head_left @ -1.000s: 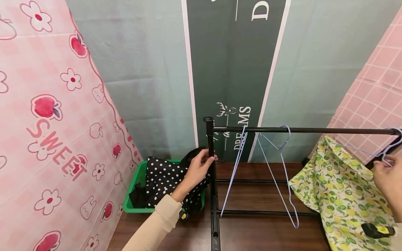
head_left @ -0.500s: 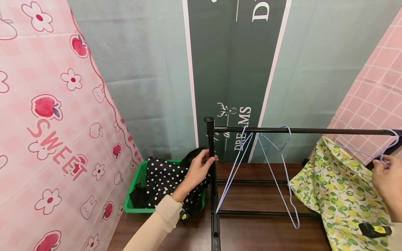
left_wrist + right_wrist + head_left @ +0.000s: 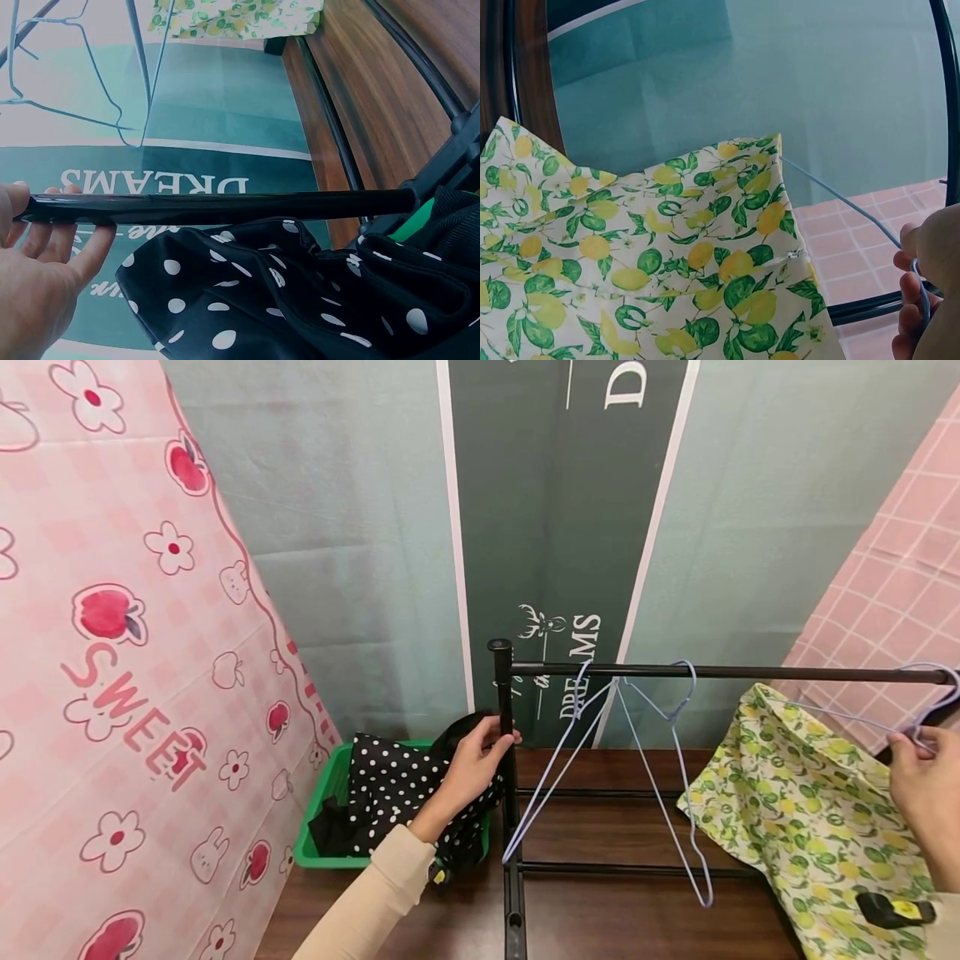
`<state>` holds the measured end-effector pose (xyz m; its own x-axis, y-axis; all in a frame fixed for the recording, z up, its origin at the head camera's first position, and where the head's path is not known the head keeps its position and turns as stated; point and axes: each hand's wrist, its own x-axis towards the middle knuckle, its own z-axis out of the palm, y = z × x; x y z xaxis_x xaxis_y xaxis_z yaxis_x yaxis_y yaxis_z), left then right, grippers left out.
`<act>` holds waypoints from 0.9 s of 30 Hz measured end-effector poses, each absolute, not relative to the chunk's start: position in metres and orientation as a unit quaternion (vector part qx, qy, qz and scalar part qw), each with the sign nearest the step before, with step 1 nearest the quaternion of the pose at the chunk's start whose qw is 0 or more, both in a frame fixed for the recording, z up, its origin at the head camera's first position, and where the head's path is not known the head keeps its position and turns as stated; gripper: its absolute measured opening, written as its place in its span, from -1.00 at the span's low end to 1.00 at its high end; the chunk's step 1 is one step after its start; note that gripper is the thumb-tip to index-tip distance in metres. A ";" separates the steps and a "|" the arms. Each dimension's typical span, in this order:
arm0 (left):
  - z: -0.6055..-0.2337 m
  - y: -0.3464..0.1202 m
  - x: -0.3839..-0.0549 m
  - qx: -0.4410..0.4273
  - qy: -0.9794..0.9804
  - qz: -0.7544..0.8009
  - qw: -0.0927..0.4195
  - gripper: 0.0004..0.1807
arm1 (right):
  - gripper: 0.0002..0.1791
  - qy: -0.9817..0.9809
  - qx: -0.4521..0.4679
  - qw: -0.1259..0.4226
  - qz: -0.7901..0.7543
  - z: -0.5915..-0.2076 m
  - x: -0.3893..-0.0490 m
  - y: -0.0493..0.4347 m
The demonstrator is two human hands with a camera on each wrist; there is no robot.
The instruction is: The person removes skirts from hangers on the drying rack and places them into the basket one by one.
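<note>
My left hand [image 3: 474, 762] grips the black upright post [image 3: 505, 693] of a clothes rack; in the left wrist view, thumb and fingers wrap the post from opposite sides. At the far right of the head view, my right hand [image 3: 928, 781] pinches a pale purple hanger [image 3: 918, 727] just below its hook. The hook lies at the rack's top rail [image 3: 735, 672]. From this hanger hangs a lemon-print cloth garment [image 3: 682, 270], whose exact kind I cannot tell. Two more hangers, a left one [image 3: 551, 772] and a right one [image 3: 663, 760], hang bare on the rail.
Left of the post stands a green basket [image 3: 315, 827] holding a black polka-dot garment [image 3: 390, 793], which reaches close to the post. Two lower black bars [image 3: 637, 869] cross above the brown wood surface [image 3: 420, 922]. Printed cloth hangings [image 3: 360, 543] surround the rack.
The left bare hanger has swung, its lower end moving left to the post. The lemon-print garment has shifted slightly left with its hanger. My left hand keeps its place on the post.
</note>
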<state>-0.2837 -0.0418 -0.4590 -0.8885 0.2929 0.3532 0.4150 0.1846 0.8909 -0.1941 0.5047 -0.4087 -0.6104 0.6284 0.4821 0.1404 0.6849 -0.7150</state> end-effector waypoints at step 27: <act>-0.460 -0.042 -0.284 -0.234 -0.765 -0.598 0.045 -0.72 | -0.60 -0.740 -0.239 0.502 0.378 -0.389 -0.198 0.485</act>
